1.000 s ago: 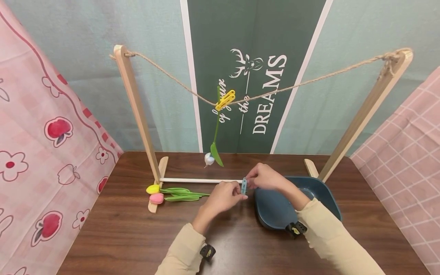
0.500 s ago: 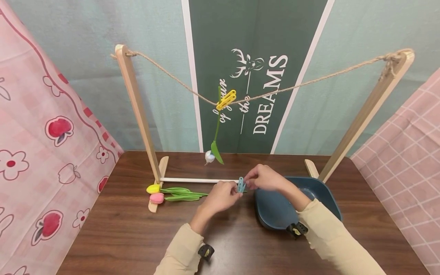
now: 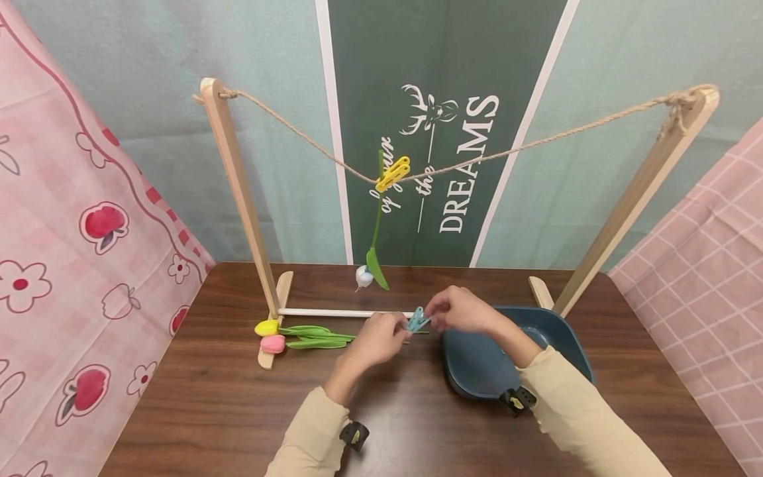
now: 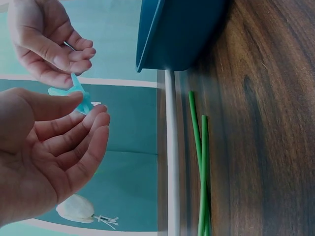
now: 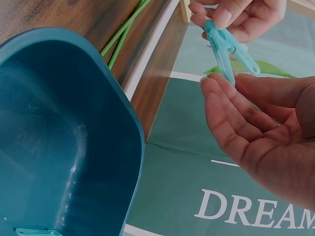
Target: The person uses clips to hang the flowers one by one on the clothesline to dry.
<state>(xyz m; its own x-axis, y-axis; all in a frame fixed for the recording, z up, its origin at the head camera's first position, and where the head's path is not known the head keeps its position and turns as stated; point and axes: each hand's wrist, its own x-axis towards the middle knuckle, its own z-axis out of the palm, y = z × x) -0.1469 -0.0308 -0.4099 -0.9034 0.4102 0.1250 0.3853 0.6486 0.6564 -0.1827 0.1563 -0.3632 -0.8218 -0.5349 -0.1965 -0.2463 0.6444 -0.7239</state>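
My left hand (image 3: 381,336) pinches a light-blue clothespin (image 3: 417,320) between thumb and fingertips, over the table just left of the blue basin. In the right wrist view the clothespin (image 5: 227,49) is seen from the side, its two free legs spread towards my right hand (image 5: 268,115). The right hand's fingers are gently bent, their tips right at the end of one leg. Beneath the hands lie a yellow tulip (image 3: 266,328) and a pink tulip (image 3: 273,344), their green stems (image 4: 204,162) reaching right. A white tulip (image 3: 364,275) hangs head down, clipped by a yellow clothespin (image 3: 393,174).
A rope (image 3: 530,144) sags between the two posts of a wooden frame (image 3: 241,192), whose white rod (image 3: 334,313) runs low behind the hands. The blue basin (image 3: 477,371) stands at right, under my right forearm. Another light-blue clothespin (image 5: 38,231) lies inside it.
The clothespin has turned from upright to slanting, with its legs pointing more to the right. My left hand has shifted slightly left; the right hand has barely moved.
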